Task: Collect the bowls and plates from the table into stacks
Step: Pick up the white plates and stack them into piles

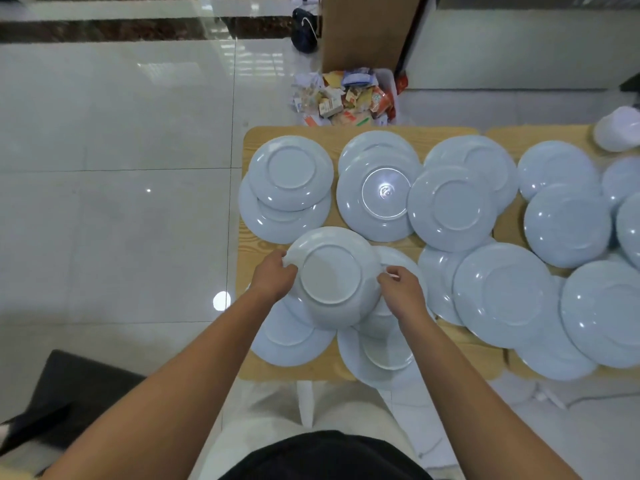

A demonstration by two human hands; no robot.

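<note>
An upturned plate is held between both hands over the near-left part of the wooden table, its foot ring facing up. The left hand grips the rim at 9 o'clock, with the fingers curled over the edge. The right hand grips the rim at about 3 o'clock with bent fingers in a narrow pinch. From this angle it is hard to say whether those fingertips also catch the lower plate just beneath. The held plate lies squarely between the two grips, with a wrist at either side.

It overlaps other plates below it: one at 7 o'clock and another at 5 o'clock, both bottom up.

More upturned plates, mostly overlapping in pairs, cover the rest of the table. From the held plate:
- An overlapping pair lies at 11 o'clock.
- A second pair lies at 1 o'clock.
- A third pair lies at 2 o'clock.
- A larger spread lies at 3 o'clock and reaches the right edge of the view.

White bowls sit at the far right corner. Beyond the table at 12 o'clock, a bin full of wrappers stands on the tiled floor before a cardboard box.
</note>
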